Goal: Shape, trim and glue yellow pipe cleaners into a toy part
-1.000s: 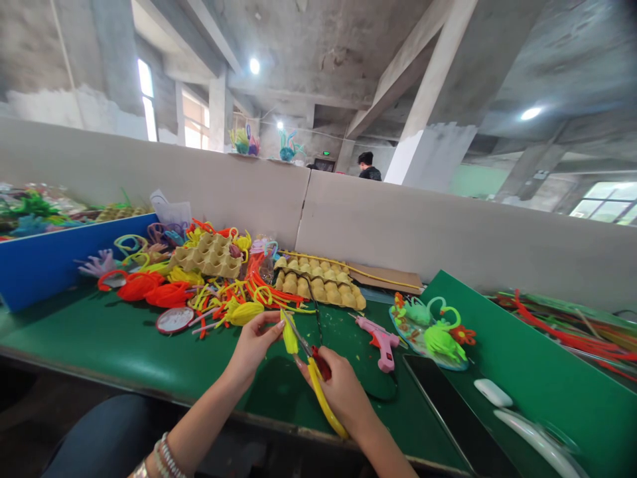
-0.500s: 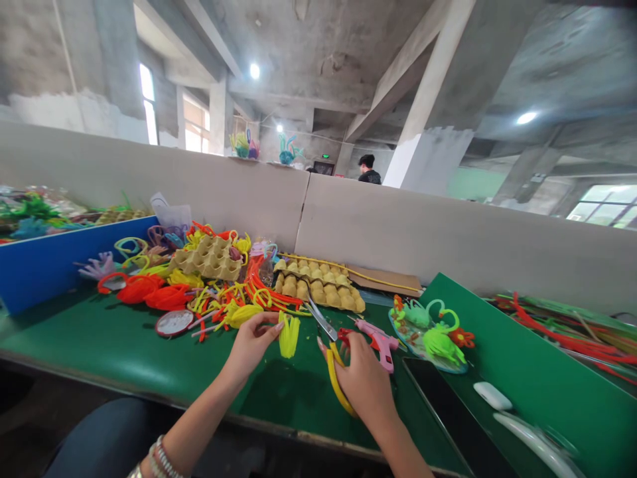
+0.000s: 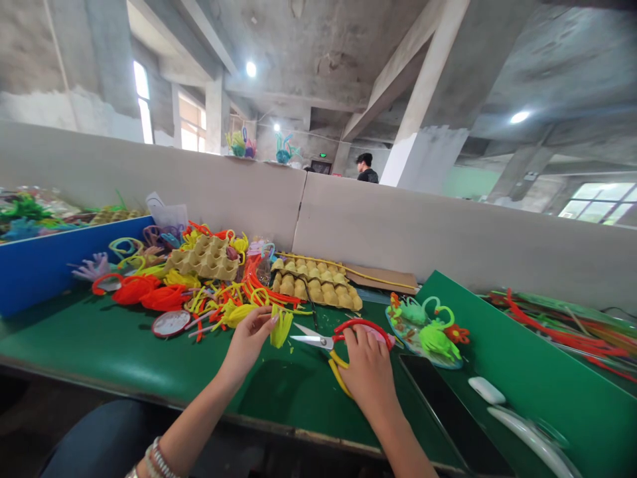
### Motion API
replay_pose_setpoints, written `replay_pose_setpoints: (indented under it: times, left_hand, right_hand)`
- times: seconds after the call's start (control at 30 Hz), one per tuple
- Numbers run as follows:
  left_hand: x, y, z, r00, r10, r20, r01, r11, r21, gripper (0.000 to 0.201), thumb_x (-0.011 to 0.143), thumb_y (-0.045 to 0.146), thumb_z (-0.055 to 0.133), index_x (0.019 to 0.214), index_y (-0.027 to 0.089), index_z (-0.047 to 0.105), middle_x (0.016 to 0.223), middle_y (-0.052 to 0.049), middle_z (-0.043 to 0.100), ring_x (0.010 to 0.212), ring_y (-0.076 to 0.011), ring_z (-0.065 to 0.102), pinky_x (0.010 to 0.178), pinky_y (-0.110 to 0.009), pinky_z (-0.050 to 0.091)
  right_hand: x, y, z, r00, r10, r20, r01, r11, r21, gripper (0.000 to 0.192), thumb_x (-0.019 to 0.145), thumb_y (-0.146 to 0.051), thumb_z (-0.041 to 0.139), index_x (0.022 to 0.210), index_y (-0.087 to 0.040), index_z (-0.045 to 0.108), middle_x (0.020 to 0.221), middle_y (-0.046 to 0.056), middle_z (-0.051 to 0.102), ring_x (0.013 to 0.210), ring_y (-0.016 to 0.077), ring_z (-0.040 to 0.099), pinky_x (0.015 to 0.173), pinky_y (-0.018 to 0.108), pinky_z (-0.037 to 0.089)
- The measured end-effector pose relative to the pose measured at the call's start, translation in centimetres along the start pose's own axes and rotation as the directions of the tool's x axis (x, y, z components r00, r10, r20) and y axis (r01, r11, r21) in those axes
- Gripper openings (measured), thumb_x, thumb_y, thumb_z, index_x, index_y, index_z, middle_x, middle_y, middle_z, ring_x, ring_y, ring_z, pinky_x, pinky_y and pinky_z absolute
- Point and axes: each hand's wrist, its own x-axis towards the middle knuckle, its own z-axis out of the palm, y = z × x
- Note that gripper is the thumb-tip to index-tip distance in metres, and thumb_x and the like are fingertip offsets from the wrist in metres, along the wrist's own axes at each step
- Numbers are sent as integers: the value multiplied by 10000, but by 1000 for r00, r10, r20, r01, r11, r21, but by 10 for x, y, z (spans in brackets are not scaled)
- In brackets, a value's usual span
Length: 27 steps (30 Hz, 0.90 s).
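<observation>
My left hand [image 3: 253, 335] pinches a bunch of bright yellow pipe cleaners [image 3: 282, 328], their ends fanning out to the right and down. In my right hand [image 3: 371, 365] is a pair of scissors [image 3: 318, 340] with one red and one yellow handle. Their blades are spread and point left at the yellow bunch, with a small gap between. Tiny yellow bits lie on the green tabletop [image 3: 199, 362] beneath. Behind my right hand a pink glue gun [image 3: 391, 340] is mostly hidden.
Loose pipe cleaners [image 3: 259, 285] and egg trays [image 3: 318, 292] fill the back left. Pipe-cleaner swans [image 3: 438, 342] stand on a base at right, near a phone [image 3: 452, 415], a white case [image 3: 486, 390] and a green divider [image 3: 522, 358]. A blue divider [image 3: 44, 265] borders the left.
The scissors have turned from pointing up-left to nearly level, blades spread toward the yellow pipe cleaners. My right hand has rotated over the glue gun. My left hand still pinches the bunch.
</observation>
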Motion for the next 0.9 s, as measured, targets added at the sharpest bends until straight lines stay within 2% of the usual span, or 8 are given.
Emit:
replay_pose_setpoints:
  times: [0.1,0.17,0.23,0.37,0.5,0.63,0.9]
  left_hand:
    - [1,-2,-1,1000,7,-16,-7,1000,2,387,520,407,765,797,162,654,658,-9,660,630,-144,596,577,-230,442]
    - [1,-4,-1,1000,13,-12,-13,1000,2,381,531,404,762,803,161,652,664,-6,661,627,-134,587,577,-222,441]
    - [2,-4,0,1000,18,-4,-18,1000,-5,378,539,406,760,805,160,652,670,-4,661,630,-130,585,583,-221,445]
    - [0,-1,1,1000,8,-18,-9,999,-53,394,515,414,772,790,159,651,687,-8,664,658,-144,599,610,-240,467]
    - [-2,3,2,999,-26,-44,21,993,-112,440,462,417,798,779,154,644,699,-15,674,672,-153,615,640,-258,485]
    - [-3,5,2,998,-37,-48,29,989,-145,449,455,403,809,793,159,643,671,-2,668,644,-148,619,632,-257,491]
    - [-4,8,3,997,-26,-72,17,993,-117,463,466,437,795,808,162,645,681,-15,682,679,-173,638,641,-264,484]
  right_hand:
    - [0,1,2,998,51,-21,-51,999,1,346,638,-144,637,962,-196,529,1032,107,576,954,290,522,797,384,367]
    - [0,3,4,989,139,-45,-134,987,87,294,679,-229,643,940,-185,517,991,111,581,941,291,534,777,379,386]
    - [1,4,5,981,181,-70,-161,962,222,263,731,-323,612,924,-186,500,948,102,584,922,273,551,742,354,407]
    - [-2,-8,-2,982,173,-71,-121,876,468,258,782,-454,524,866,-214,481,888,59,591,853,227,583,633,294,420]
    - [-8,-29,-11,992,124,19,-111,793,598,243,783,-443,516,875,-219,497,818,27,611,734,192,603,569,262,406]
    - [-14,-43,-13,991,66,119,-128,745,655,202,769,-362,532,912,-221,514,860,25,648,748,184,628,609,253,423]
    - [-15,-47,-8,978,42,205,-161,776,609,167,797,-353,499,896,-218,509,878,45,660,798,213,638,611,264,407]
